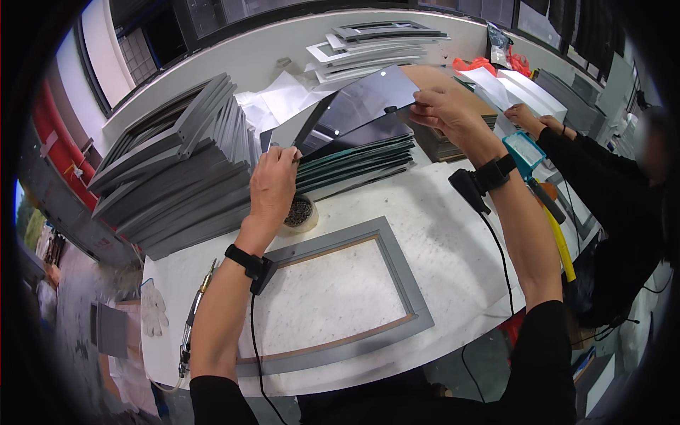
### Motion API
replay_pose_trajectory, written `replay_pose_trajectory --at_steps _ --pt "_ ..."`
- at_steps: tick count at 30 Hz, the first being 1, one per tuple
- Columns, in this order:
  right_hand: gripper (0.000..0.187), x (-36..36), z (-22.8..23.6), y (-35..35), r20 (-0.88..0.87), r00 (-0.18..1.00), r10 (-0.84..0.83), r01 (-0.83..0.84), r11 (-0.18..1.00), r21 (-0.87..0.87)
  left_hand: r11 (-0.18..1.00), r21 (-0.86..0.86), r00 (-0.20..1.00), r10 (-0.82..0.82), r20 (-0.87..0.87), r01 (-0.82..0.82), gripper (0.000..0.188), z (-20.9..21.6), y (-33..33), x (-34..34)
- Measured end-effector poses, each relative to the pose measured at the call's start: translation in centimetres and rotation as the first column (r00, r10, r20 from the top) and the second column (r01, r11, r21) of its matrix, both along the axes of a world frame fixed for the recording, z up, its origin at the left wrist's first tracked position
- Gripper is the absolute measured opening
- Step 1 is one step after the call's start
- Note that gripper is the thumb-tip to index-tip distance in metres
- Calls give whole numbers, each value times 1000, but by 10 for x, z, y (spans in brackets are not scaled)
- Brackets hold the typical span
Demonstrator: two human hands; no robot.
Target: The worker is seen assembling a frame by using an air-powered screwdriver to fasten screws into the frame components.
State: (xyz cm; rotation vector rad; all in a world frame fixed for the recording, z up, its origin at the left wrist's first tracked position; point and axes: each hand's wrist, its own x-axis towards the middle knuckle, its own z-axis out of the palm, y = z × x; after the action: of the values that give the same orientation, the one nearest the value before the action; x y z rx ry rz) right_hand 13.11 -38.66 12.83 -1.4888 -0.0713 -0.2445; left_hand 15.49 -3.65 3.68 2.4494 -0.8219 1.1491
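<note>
A dark, glossy glass panel is tilted up above a stack of similar glass sheets. My left hand pinches its near left corner, while my right hand grips its right edge with thumb and fingers. The panel's surface reflects lights. Below my hands, a grey rectangular frame lies flat on the white table, with a brownish strip along its inner edge; my left forearm covers part of its left side. Just beyond the frame stands a round tub of small dark pieces, close to my left wrist.
Grey frames are piled high at the left, and more frames are stacked at the back. A pneumatic screwdriver and a white glove lie at the left edge. At right, another person's hands work near a teal-framed object.
</note>
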Motion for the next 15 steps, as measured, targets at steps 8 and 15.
replay_pose_trajectory --at_steps 8,15 --pt "58 -138 68 28 258 965 -42 116 952 -282 976 -165 953 -89 290 142 11 58 25 -57" --pt "55 -211 -5 -18 456 871 -182 426 743 -517 945 -205 965 -262 -3 256 11 122 53 -159"
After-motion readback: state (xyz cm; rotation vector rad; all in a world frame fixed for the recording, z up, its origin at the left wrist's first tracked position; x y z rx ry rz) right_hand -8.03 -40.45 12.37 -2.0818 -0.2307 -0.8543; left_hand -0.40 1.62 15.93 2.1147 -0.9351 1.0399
